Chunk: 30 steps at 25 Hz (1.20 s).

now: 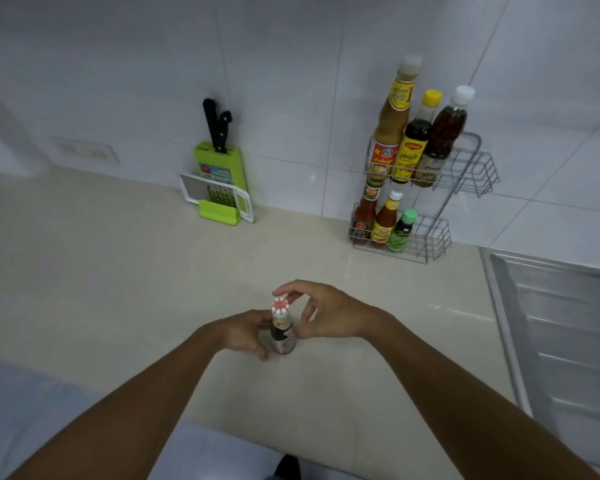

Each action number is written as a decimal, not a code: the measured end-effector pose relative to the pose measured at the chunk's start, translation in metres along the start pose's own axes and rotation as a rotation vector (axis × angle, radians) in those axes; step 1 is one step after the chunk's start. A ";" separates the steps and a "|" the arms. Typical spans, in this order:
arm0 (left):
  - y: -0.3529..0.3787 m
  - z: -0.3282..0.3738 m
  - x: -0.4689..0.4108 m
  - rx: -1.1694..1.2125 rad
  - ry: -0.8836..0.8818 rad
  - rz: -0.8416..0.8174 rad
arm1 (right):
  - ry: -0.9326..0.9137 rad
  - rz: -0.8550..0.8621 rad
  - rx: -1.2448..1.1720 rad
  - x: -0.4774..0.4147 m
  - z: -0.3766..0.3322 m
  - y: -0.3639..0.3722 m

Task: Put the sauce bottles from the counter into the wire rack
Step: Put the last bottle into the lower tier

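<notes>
A small dark sauce bottle (280,328) with a red-and-white cap stands upright on the beige counter (118,271), in the middle of the view. My left hand (246,332) wraps the bottle's body from the left. My right hand (321,311) is on its right side, thumb against the body and forefinger touching the cap. The two-tier wire rack (471,174) stands against the tiled wall at the back right. Its upper tier holds three tall bottles (411,140); its lower tier holds three shorter ones (383,220). The right part of each tier has no bottle in it.
A green knife block with black-handled knives (219,157) and a grater (219,199) lean on the wall at centre back. A steel sink drainboard (561,323) lies at the right. A wall socket (87,150) sits at the back left.
</notes>
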<state>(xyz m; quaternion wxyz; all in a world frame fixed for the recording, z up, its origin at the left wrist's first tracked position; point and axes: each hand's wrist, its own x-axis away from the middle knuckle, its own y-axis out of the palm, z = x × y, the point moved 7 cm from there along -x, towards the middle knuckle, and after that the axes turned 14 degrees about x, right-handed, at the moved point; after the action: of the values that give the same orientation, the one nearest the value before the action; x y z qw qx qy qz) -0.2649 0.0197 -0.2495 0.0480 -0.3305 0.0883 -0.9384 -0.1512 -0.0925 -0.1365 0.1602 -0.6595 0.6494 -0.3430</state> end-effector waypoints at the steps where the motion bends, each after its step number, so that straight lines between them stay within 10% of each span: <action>1: 0.007 -0.004 -0.002 0.067 0.060 0.062 | -0.020 0.046 0.019 -0.002 -0.006 0.006; 11: 0.040 0.053 0.009 0.342 0.307 0.097 | 0.050 0.420 0.203 0.039 -0.004 -0.062; 17: 0.060 0.172 0.021 0.277 0.397 -0.062 | -0.068 0.563 0.702 0.082 -0.036 -0.139; 24: 0.065 0.259 0.038 -0.856 0.591 0.788 | 0.577 0.642 -0.099 0.120 0.046 -0.157; 30: 0.096 0.260 0.008 0.069 0.314 -0.117 | 0.112 0.677 0.275 0.154 0.010 -0.192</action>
<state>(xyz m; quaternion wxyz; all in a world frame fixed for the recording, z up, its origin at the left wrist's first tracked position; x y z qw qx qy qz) -0.1047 -0.1106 -0.0640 -0.0100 -0.1824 0.0430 -0.9822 -0.0134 -0.2232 0.0196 0.3160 -0.3598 0.7865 -0.3900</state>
